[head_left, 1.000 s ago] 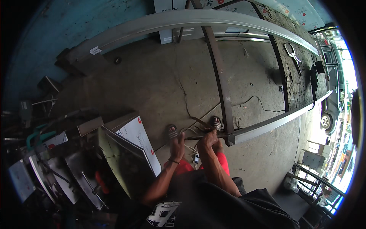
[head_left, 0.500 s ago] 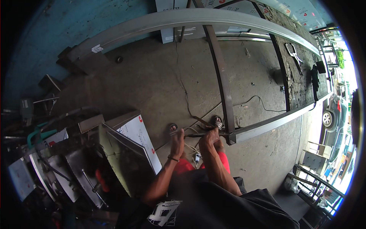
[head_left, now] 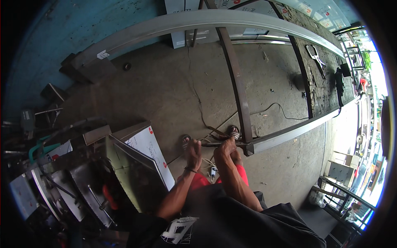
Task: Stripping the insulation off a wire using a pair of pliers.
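Observation:
My right hand (head_left: pixel 225 149) is closed around a slim dark bar-like tool (head_left: pixel 211 144), whose exact kind I cannot make out. The tool lies crosswise by the near corner of a metal frame, close to the end of a brown crossbar (head_left: pixel 236 78). At the tool's left end is my left hand (head_left: pixel 193 153). Its fingers look loosened and partly spread, not wrapped round the tool. A grey metal rail (head_left: pixel 289 131) runs from that corner toward the right. Below the hands, cords (head_left: pixel 200 103) trail over the floor around my sandalled feet.
A long grey beam (head_left: pixel 186 20) arches across the far side. Locking pliers (head_left: pixel 315 58) and a black tool (head_left: pixel 339 87) rest on the worn board (head_left: pixel 320 97) at right. White-faced panels (head_left: pixel 151 151) and metal scraps crowd the left. A black rack (head_left: pixel 345 198) stands at lower right.
My left hand has turned and loosened, looking broader beside the tool's end. My right hand keeps its hold. The whole view has shifted slightly.

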A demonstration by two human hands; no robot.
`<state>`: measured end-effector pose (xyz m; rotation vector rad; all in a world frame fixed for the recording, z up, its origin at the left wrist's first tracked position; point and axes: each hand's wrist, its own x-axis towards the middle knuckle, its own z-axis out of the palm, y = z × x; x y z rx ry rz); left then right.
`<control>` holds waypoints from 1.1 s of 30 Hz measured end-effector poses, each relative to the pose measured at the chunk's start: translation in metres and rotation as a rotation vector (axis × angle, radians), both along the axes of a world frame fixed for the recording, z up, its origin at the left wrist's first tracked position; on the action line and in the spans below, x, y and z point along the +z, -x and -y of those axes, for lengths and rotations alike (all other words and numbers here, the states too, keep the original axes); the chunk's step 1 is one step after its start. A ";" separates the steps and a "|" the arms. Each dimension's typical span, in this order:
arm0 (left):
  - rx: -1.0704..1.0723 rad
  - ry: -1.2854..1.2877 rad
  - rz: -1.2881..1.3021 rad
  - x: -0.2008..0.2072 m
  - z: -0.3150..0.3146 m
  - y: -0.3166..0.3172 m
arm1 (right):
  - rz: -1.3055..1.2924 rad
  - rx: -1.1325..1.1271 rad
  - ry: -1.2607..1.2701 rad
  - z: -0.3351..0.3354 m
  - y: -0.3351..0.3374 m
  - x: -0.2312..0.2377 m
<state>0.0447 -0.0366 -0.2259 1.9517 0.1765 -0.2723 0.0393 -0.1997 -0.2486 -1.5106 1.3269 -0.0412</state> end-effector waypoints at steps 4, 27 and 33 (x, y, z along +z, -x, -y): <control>-0.145 -0.610 0.217 -0.024 0.004 0.009 | -0.013 -0.249 -0.095 0.005 0.004 -0.013; 0.032 -0.149 -0.053 -0.038 0.001 -0.001 | -0.292 0.151 0.392 -0.014 -0.034 0.031; -0.028 0.126 -0.406 -0.002 -0.010 -0.010 | 0.038 0.020 -0.119 0.032 0.011 -0.013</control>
